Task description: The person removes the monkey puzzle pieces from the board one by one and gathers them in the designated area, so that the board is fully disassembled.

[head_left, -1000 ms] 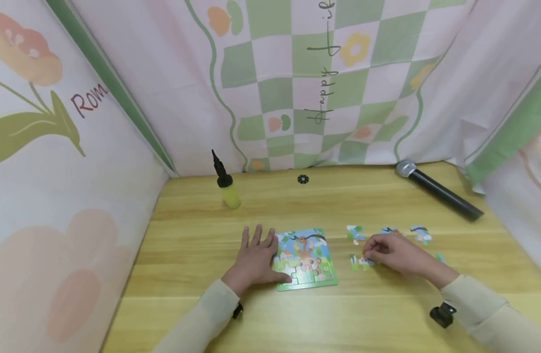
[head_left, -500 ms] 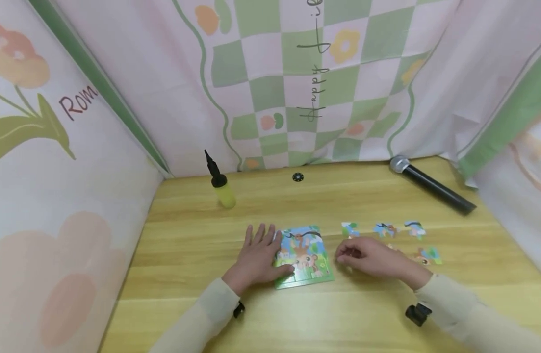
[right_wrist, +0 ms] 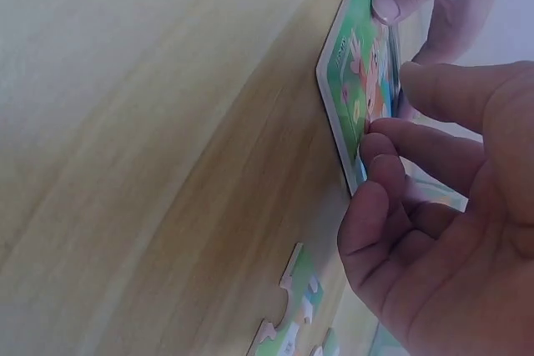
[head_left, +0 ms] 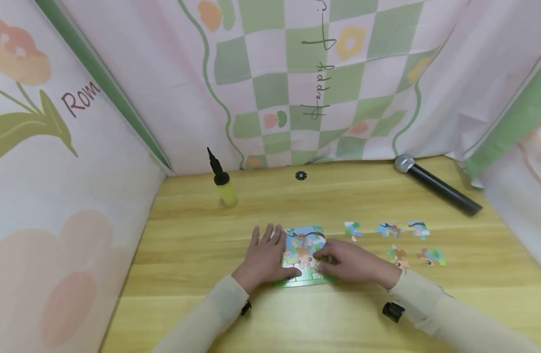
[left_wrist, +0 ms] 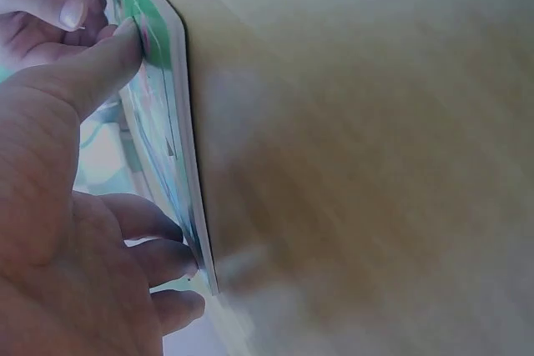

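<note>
Our right hand crossed from loose pieces onto puzzle board, fingers curled, possibly pinching a piece; left hand flat, steadying its left edge.

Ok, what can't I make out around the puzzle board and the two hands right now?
- Head view: the right hand covers the puzzle board's right part, so any piece under its fingers is hidden.
- Head view: the left hand hides the board's left edge.
- Wrist views: the board shows edge-on and blurred; its picture is unreadable.
- Head view: the loose pieces are too small to tell their shapes.
- Head view: the small black disc is too small to identify.
</note>
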Available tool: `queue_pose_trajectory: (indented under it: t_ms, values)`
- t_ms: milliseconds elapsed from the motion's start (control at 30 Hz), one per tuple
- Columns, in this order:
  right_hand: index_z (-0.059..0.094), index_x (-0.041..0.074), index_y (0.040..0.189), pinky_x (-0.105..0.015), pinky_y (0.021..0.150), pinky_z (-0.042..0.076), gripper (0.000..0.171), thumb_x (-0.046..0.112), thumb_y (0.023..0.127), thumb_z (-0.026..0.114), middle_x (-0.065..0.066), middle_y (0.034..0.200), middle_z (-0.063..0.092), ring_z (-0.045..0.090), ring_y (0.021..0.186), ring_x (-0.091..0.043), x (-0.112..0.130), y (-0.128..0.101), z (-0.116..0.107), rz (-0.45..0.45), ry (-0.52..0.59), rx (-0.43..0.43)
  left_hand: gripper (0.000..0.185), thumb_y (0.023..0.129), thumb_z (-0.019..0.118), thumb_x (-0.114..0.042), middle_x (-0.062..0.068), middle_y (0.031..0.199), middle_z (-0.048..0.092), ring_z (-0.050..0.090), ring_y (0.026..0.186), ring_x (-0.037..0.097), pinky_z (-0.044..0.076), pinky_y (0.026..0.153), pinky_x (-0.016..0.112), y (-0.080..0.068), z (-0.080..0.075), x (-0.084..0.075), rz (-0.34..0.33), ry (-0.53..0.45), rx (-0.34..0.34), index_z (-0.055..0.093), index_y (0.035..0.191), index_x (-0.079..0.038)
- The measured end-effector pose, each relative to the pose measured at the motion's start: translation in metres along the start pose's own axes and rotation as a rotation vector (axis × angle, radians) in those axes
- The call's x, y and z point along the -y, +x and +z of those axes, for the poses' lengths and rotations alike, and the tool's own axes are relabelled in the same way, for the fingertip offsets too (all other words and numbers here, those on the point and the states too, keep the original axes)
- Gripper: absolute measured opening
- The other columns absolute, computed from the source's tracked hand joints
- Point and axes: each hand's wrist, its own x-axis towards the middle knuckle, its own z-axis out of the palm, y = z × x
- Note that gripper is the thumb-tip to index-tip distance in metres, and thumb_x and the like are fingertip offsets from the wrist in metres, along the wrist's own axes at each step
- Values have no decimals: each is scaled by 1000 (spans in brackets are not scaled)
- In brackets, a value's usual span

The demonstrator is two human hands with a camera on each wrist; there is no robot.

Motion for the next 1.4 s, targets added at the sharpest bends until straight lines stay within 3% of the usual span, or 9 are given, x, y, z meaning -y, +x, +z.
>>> queue_pose_trajectory:
  t_ms: [167, 367, 533, 667, 767, 900, 1167, 1267, 1400]
  values:
    - [70, 3, 121, -27, 67, 50, 29, 21, 98, 69, 5, 99, 61, 53, 76, -7, 1, -1, -3, 31, 27, -21, 116, 81, 47, -88, 11, 167, 9, -1, 153, 30, -9, 117, 57, 3, -2, -2, -1, 9, 5, 19, 162, -9]
    - [68, 6, 110, -28, 68, 51, 16, 17, 98, 69, 6, 93, 61, 55, 76, -8, 1, 1, 1, 58, 68, -59, 117, 80, 48, -88, 11, 167, 10, -1, 153, 31, -8, 118, 58, 4, -2, -5, 4, 5, 4, 21, 162, -9]
    - [64, 13, 99, -28, 69, 53, 4, 11, 99, 67, 4, 90, 63, 59, 77, -12, -1, 0, 4, 35, 149, -75, 116, 81, 47, -88, 10, 167, 10, -1, 153, 31, -8, 117, 58, 5, -1, -7, 11, 10, 3, 20, 162, -9]
    - [64, 13, 102, -30, 72, 55, 3, 12, 100, 66, 2, 93, 66, 63, 83, -15, -6, -10, 1, 16, 252, -112, 116, 81, 47, -89, 10, 167, 10, -1, 153, 31, -8, 118, 58, 4, -1, -8, 9, 7, 2, 21, 162, -10]
    - [66, 13, 106, -31, 76, 56, 8, 18, 100, 67, 2, 97, 67, 65, 88, -16, -14, -30, -8, 39, 297, -185, 116, 81, 46, -89, 9, 167, 10, -1, 153, 31, -9, 118, 58, 4, -1, -9, 10, -2, 0, 22, 162, -10]
    - [66, 13, 108, -30, 79, 56, 13, 20, 99, 68, 2, 101, 68, 66, 92, -17, -29, -75, -33, 103, 294, -240, 116, 81, 45, -89, 10, 167, 9, -2, 153, 31, -9, 118, 58, 3, -2, -9, 20, -6, -5, 20, 162, -9]
    - [60, 1, 107, -23, 75, 56, 13, -2, 96, 66, -2, 93, 70, 68, 86, -13, -97, -176, -78, 119, 262, -129, 117, 82, 47, -88, 12, 167, 9, 0, 153, 31, -7, 118, 58, -2, -6, -1, 15, 5, -10, 19, 162, -7]
    - [56, 1, 104, -23, 69, 54, 15, -5, 94, 67, -2, 86, 70, 67, 79, -12, -115, -197, -84, 150, 262, -108, 116, 82, 48, -87, 13, 167, 10, 1, 153, 32, -7, 118, 58, -3, -6, 0, 15, -1, -16, 20, 162, -7]
    - [57, 1, 103, -24, 65, 52, 15, -3, 94, 68, 1, 84, 68, 65, 75, -11, -122, -208, -84, 200, 247, -112, 117, 81, 49, -87, 13, 167, 12, 1, 153, 32, -8, 118, 57, -3, -5, -3, 22, -17, -14, 22, 161, -6]
